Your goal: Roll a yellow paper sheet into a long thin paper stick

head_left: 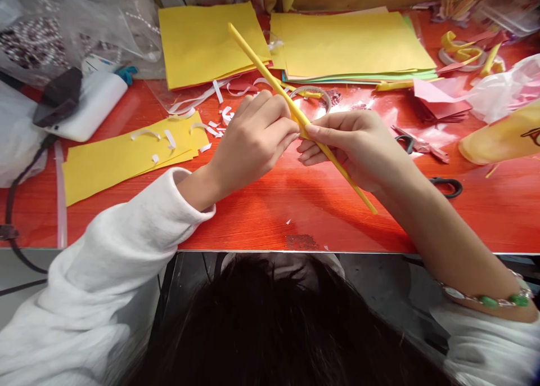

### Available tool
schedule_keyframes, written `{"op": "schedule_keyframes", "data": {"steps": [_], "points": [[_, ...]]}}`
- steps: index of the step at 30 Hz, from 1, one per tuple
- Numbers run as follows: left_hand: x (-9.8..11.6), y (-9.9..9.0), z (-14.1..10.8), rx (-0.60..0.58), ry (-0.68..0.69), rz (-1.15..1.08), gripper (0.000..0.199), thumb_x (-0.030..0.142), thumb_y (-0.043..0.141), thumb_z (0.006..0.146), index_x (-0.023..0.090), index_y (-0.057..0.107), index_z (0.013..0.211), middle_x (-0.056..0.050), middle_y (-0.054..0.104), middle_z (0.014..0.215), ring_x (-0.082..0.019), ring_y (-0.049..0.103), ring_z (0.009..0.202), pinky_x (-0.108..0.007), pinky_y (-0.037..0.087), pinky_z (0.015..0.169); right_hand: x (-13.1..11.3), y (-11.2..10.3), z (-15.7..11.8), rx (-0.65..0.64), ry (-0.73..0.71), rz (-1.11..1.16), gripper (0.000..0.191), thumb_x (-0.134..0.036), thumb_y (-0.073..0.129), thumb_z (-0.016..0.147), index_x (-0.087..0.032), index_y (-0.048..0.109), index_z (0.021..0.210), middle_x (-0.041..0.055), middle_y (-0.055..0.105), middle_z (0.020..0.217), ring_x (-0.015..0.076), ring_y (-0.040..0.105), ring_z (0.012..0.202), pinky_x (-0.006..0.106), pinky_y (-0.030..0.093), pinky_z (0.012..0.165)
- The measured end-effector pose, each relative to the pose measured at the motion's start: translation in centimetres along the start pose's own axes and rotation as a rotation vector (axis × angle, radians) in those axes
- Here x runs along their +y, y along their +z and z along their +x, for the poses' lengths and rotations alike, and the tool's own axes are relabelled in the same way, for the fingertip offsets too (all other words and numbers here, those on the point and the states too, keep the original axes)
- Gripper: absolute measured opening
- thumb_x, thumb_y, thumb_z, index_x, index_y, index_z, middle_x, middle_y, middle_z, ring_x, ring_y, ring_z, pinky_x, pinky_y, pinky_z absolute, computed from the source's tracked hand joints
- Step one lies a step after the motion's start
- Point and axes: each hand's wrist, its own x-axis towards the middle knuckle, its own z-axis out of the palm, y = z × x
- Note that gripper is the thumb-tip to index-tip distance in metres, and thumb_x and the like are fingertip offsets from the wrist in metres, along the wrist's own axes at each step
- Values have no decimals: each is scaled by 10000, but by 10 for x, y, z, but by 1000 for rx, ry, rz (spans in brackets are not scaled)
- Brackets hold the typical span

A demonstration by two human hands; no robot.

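A thin rolled yellow paper tube [270,77] slants across the middle, its upper end pointing to the far left and its lower end toward the near right. My left hand [255,135] is closed on it near the centre, fingers curled, with the palm hidden. My right hand [354,144] pinches the tube just below that, thumb on top and fingers underneath. The two hands almost meet above the red table [253,223]. Behind them lies a roll of clear tape [323,96]. Small white paper scraps [225,116] are scattered beside my left hand.
Yellow sheets [211,43] and a stack of coloured paper [350,45] lie at the back. Cut yellow strips [126,161] rest at left, near a white device [90,107] and a black cable [12,200]. At right are scissors [449,187], pink paper [441,96] and a yellowish cup [498,138].
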Motion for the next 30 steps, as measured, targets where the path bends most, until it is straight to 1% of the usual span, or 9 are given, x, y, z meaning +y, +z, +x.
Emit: {"op": "schedule_keyframes", "data": {"steps": [3,8,11,16,21,25,30], "points": [[1,0,0,18,20,18,276,351,364,928,226,591,831,-58,562,822,-201,525,860,-404,415,767,1,0,0,-4,-13,7,104,-187,600,797,-133,633,715,31,643,677,90,624,587,231,548,645],[1,2,1,45,35,17,258,339,373,926,222,574,815,-52,559,811,-193,520,827,-389,427,751,0,2,0,28,30,15,96,-180,602,798,-138,633,717,24,641,674,88,625,589,229,547,658],[-1,3,1,59,43,-2,256,345,371,927,224,563,810,-50,555,810,-186,510,817,-379,422,744,0,2,0,20,21,19,92,-174,601,796,-139,635,718,19,634,661,91,628,591,236,549,662],[-3,4,1,32,32,-44,286,364,354,934,211,569,824,-53,556,824,-179,497,827,-381,401,761,0,1,-1,19,16,16,86,-179,611,791,-143,634,716,17,636,679,88,631,594,244,554,674],[-1,1,2,3,-16,-78,298,369,342,932,231,585,827,-51,557,812,-194,511,840,-392,396,762,0,1,-1,33,9,-15,68,-197,623,783,-146,641,741,9,629,656,90,632,605,236,555,662],[1,1,2,-17,-32,-71,282,365,355,926,233,582,825,-55,555,828,-202,517,871,-393,394,790,0,2,-2,25,-15,-40,74,-187,611,787,-144,647,739,9,635,655,89,631,601,236,557,658],[1,1,3,23,3,-42,284,374,360,923,238,583,812,-52,563,805,-194,530,839,-382,424,774,-1,3,-2,39,-2,-34,78,-186,622,784,-142,646,725,11,632,646,91,631,591,236,558,652]]}}
